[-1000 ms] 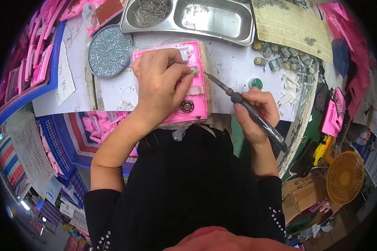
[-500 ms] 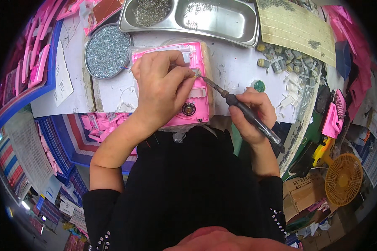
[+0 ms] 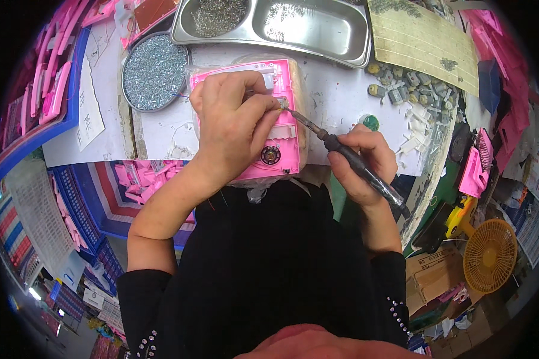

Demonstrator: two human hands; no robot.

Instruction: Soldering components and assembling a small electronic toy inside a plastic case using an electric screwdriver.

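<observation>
A pink plastic casing point(image 3: 278, 152) lies open on the work table, a small round speaker point(image 3: 270, 155) set in its near end. My left hand point(image 3: 230, 122) rests on the casing and pinches a small metal part at its right edge. My right hand point(image 3: 359, 164) grips a soldering iron point(image 3: 347, 157) like a pen. Its tip touches the small part held between my left fingers.
A round tin of small screws point(image 3: 154, 72) sits left of the casing. Behind it stands a two-part steel tray point(image 3: 317, 27). Small motors point(image 3: 401, 90) lie at the right, pink parts point(image 3: 144, 176) in a blue crate at the left, an orange fan point(image 3: 490, 254) low right.
My right hand has moved left with the soldering iron, bringing its tip from beside the casing up to the part in my left fingers. My left hand stays on the casing.
</observation>
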